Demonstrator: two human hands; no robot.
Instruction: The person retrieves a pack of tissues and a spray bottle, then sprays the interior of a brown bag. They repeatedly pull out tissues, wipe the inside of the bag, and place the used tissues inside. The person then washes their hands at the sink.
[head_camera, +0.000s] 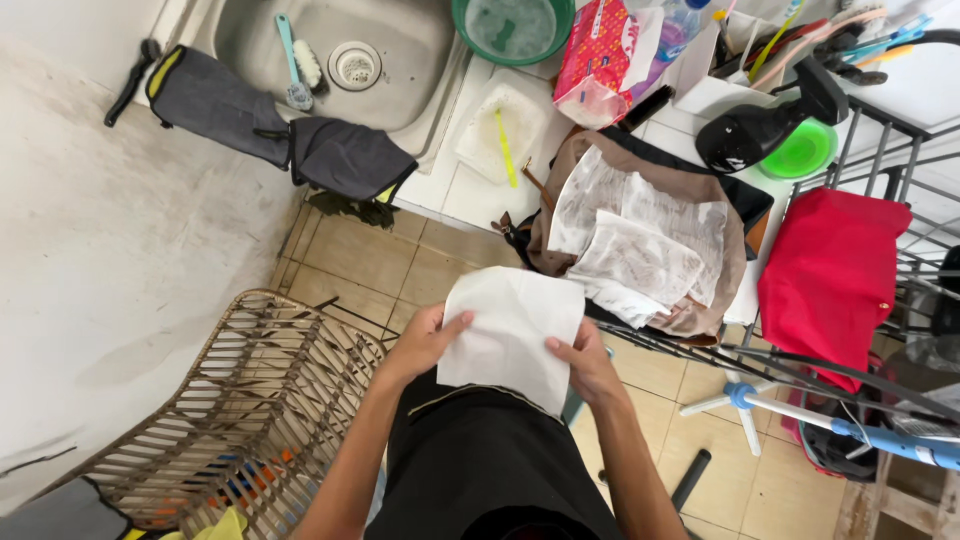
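Both hands hold a white folded cloth (512, 335) in front of the person's waist, above the black garment (480, 460) they wear. The left hand (422, 342) grips the cloth's left edge, thumb laid across the front face and the other fingers curled behind it, so the hand is closed on the fabric. The right hand (587, 362) pinches the cloth's lower right edge, thumb on top and fingers tucked beneath, also closed on it. The cloth hangs flat and roughly square, slightly tilted, its upper corners free. Just beyond the cloth, up and to its right, a pile of patterned white cloths (640, 245) lies on a brown fabric (725, 270) spread over a rack. Right of the cloth a red bag (830, 270) hangs on the metal rack (900, 200), with a black steam iron (760, 130) and a green bowl (805, 150) farther beyond it. Left of the cloth and lower stands a woven rattan basket (250, 400) on the tiled floor (370, 260). Far beyond the cloth is a steel sink (330, 40) holding a dish brush (295, 65), with dark grey cloths (280, 130) draped over its front edge, and a green basin (512, 28) beside a red tissue pack (595, 50).
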